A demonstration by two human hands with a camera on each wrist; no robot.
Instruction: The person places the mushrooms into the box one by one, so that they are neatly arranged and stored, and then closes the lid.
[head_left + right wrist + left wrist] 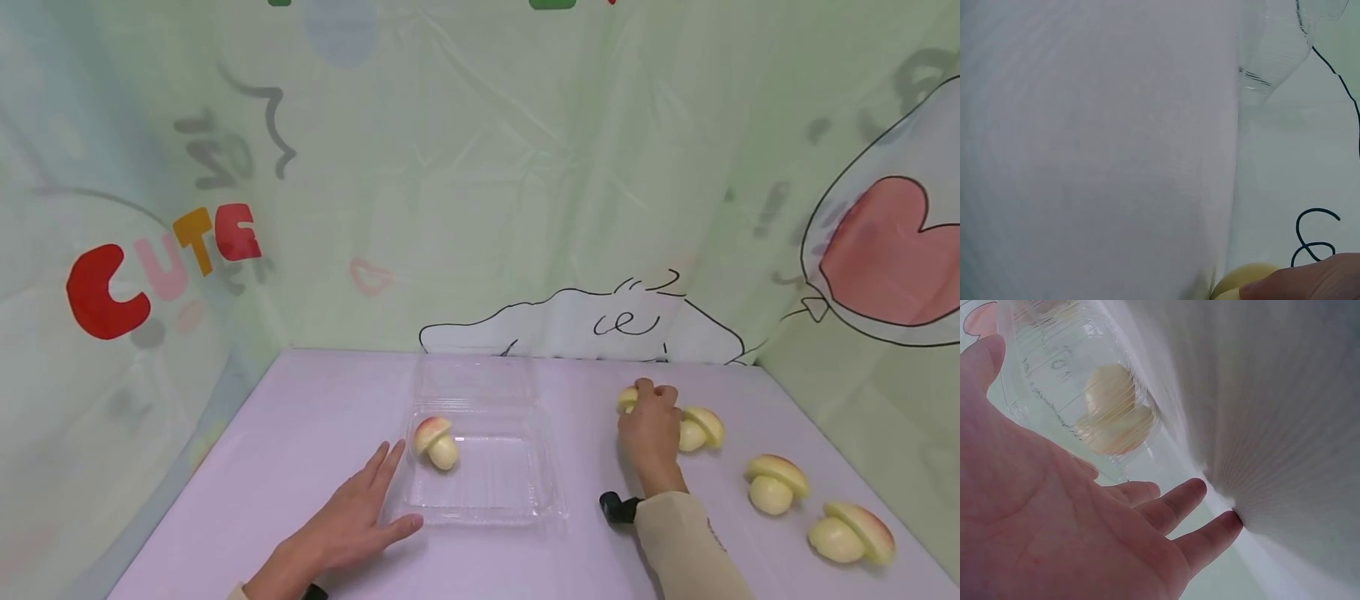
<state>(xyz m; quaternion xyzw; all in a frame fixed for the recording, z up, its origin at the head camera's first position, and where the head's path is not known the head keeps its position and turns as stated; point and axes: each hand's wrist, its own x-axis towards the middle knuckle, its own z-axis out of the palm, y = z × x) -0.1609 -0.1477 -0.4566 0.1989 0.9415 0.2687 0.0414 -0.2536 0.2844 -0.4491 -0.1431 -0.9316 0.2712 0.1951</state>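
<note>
A clear plastic clamshell box (498, 479) lies with its lid folded back, and a toy mushroom (436, 443) with a reddish cap sits in its left part. Beside the box's left edge is my left hand (348, 517), fingers spread and straight. Its fingertips (1229, 522) touch the lilac tabletop in the left wrist view. At the back right my right hand (651, 429) grips another mushroom (626, 400), largely covered by the fingers. The right wrist view catches only the thumb (1310, 281) against this pale yellow mushroom (1244, 278).
Right of the gripped one, three more mushrooms lie in a slanting row: one close by (701, 429), a middle one (776, 483) and the nearest (852, 533). Printed curtains (480, 183) enclose the lilac table (330, 417) at the back and sides.
</note>
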